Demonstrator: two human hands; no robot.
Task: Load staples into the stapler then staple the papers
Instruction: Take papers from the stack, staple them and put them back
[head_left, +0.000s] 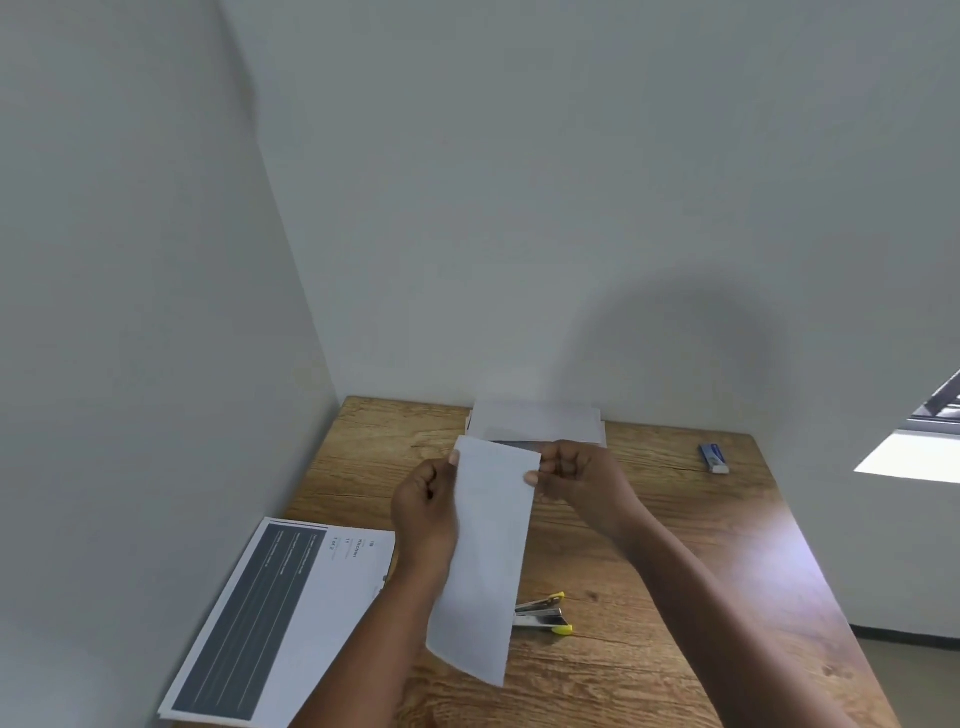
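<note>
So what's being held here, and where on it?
A white sheet of paper, held upright above the table. The left hand pinches its upper left edge, the right hand its upper right corner.

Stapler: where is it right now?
In the head view, the stapler lies on the wooden table, low and centre, partly hidden behind the lower end of the paper held in both hands.

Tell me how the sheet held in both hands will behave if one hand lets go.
The held paper looks thin and floppy: likely to sag or swing from the remaining pinch. It probably weighs little, so the left hand or right hand alone should keep it.
</note>
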